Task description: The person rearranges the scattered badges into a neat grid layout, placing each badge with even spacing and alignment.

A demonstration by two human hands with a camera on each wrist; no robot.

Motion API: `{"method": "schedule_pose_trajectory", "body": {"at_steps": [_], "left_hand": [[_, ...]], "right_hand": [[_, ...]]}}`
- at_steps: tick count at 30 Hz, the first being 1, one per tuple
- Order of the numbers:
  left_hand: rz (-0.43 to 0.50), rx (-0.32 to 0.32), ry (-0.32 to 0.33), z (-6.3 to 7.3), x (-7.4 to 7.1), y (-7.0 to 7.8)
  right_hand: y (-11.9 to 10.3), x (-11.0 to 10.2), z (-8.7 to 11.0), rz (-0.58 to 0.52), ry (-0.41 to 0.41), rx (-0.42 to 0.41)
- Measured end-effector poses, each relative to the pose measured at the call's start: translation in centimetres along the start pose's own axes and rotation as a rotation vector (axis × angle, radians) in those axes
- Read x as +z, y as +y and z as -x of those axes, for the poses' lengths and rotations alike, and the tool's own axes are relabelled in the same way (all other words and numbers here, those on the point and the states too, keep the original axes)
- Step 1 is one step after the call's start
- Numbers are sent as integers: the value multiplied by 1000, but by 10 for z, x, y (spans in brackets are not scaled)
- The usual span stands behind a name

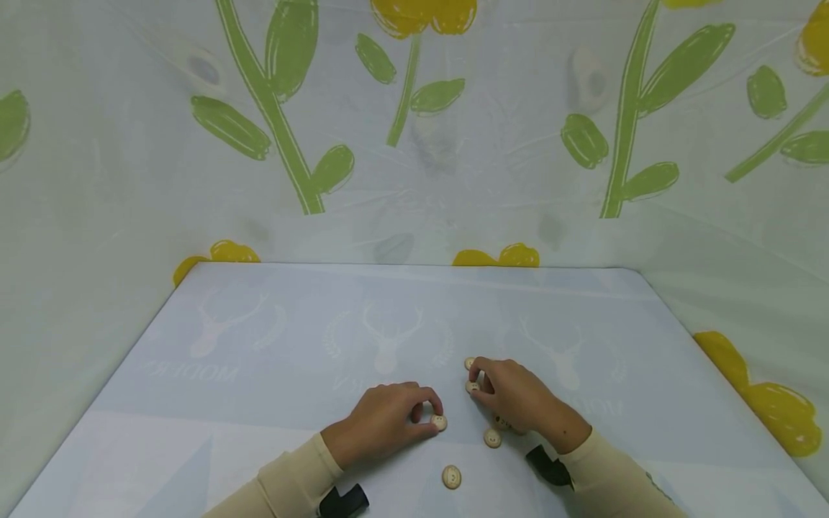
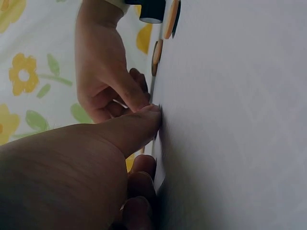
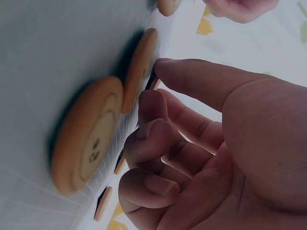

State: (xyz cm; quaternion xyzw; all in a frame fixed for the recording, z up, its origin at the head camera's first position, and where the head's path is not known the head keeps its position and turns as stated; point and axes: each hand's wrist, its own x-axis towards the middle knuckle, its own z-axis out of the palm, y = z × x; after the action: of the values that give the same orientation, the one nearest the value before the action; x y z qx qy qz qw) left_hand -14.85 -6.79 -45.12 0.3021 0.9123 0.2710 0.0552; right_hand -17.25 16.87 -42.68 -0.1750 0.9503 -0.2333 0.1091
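Observation:
My left hand [image 1: 395, 414] is low over the table, its thumb and index finger pinching the edges of a round, pale wooden disc [image 1: 440, 423] with small dark marks. To the right and farther back, my right hand [image 1: 514, 396] has its thumb and index finger around another such disc [image 1: 473, 387] lying on the table. Just beyond those fingertips is a further wooden disc [image 1: 469, 363]. In the right wrist view, the other fingers are curled in, and a large-looking disc [image 3: 88, 139] with an engraved ring shows close to the camera.
Nearer my body lie a wooden disc [image 1: 451, 476] and one beside the right wrist [image 1: 492, 437]. Another disc [image 1: 501, 422] is partly hidden under the right hand. The white-and-blue table [image 1: 259, 388] has faint deer prints; a flower-patterned curtain [image 1: 505, 144] hangs around it.

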Motion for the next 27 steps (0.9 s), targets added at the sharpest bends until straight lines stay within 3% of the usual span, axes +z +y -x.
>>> {"method": "schedule_pose_trajectory", "body": {"at_steps": [27], "left_hand": [[7, -1, -4, 0, -3, 1]], "right_hand": [[-3, 1, -4, 31, 34, 63]]}}
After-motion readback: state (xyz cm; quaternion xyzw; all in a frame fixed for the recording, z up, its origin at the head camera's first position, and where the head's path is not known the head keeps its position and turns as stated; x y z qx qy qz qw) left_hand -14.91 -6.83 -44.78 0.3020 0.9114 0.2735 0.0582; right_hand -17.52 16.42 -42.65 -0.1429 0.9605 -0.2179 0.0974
